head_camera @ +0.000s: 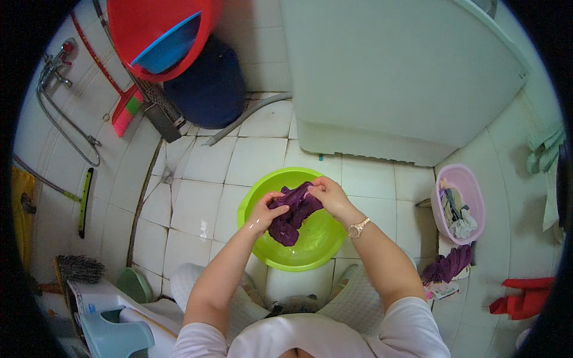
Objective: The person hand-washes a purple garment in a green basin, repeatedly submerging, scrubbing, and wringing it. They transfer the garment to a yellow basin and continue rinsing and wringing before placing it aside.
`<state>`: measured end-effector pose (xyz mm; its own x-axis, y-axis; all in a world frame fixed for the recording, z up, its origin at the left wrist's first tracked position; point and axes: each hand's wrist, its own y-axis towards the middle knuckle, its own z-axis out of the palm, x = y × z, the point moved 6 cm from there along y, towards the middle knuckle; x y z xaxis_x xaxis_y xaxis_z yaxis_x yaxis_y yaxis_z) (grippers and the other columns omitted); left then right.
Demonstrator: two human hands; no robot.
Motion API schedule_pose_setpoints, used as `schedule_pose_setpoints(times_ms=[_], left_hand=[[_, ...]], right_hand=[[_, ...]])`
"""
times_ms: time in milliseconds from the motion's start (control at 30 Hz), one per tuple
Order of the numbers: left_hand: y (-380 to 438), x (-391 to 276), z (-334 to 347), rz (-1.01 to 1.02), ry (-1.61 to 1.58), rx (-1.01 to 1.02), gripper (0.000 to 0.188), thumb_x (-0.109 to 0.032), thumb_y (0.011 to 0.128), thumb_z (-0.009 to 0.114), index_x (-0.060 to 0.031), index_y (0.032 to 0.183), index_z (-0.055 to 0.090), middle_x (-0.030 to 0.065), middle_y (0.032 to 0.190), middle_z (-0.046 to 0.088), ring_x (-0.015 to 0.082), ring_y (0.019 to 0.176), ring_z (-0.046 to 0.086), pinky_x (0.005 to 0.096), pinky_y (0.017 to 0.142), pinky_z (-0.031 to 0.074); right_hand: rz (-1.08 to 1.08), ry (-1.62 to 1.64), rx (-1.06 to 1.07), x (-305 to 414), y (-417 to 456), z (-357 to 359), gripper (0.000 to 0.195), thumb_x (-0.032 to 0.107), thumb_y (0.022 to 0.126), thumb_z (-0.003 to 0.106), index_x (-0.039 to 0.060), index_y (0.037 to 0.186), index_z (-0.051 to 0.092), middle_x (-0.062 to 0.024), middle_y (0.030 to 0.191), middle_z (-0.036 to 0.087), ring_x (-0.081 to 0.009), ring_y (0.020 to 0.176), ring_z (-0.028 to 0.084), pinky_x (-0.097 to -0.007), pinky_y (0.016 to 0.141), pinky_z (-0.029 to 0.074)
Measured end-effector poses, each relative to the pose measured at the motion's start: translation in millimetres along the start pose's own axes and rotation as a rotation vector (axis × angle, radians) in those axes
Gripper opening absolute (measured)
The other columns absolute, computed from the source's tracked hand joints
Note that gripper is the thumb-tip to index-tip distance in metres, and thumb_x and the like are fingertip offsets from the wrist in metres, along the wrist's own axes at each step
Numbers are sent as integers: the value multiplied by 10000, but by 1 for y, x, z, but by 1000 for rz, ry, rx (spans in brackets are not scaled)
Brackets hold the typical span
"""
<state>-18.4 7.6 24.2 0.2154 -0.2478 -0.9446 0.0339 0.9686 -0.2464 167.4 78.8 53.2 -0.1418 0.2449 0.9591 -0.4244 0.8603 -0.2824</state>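
A wet-looking dark purple cloth (293, 210) hangs bunched between my two hands, over a lime-green plastic basin (309, 255) on the floor. My left hand (267, 213) grips the cloth's left side between thumb and fingers. At its upper right edge, my right hand (329, 197) pinches the fabric, where a small pink patch shows. A gold-coloured wristwatch (357, 229) is on my right wrist. The lower end of the cloth droops inside the basin's outline; whether it touches the bottom, I cannot tell.
A pale washing machine (394, 80) stands ahead, with a grey drain hose (250, 114) beside it. Right of me are a pink tub (474, 201) of clothes and another purple cloth (447, 264). Blue barrel (210, 89) and red basin (197, 49) occupy the far left corner.
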Motion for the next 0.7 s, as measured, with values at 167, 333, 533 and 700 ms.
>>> schedule_pose_setpoints(times_ms=[167,333,533,700], left_hand=[[-9,-7,-20,-19,62,-26,266,-92,810,735,-59,1055,639,34,974,647,136,909,598,277,839,473],[-4,-32,-34,-200,297,33,159,-177,909,634,-88,1041,648,17,966,673,130,845,634,309,709,554],[3,-19,-7,-469,362,-13,362,-319,886,657,-41,1110,598,81,973,648,178,729,643,305,601,571],[15,35,26,-457,-166,-77,295,-188,889,598,-79,1159,549,79,1009,607,189,759,624,317,661,582]], right_hand=[[65,342,222,13,-4,7,182,120,936,546,-17,1044,600,-75,924,660,-137,830,627,-283,765,518],[46,486,288,33,-6,-27,175,27,881,492,-41,983,617,-112,932,659,-181,848,644,-315,802,536],[52,408,211,24,-2,-22,155,-1,844,496,3,959,599,-64,896,622,-152,809,605,-284,738,514],[-13,186,362,15,-13,7,191,-29,804,596,49,978,577,-7,879,578,-107,810,569,-246,716,478]])
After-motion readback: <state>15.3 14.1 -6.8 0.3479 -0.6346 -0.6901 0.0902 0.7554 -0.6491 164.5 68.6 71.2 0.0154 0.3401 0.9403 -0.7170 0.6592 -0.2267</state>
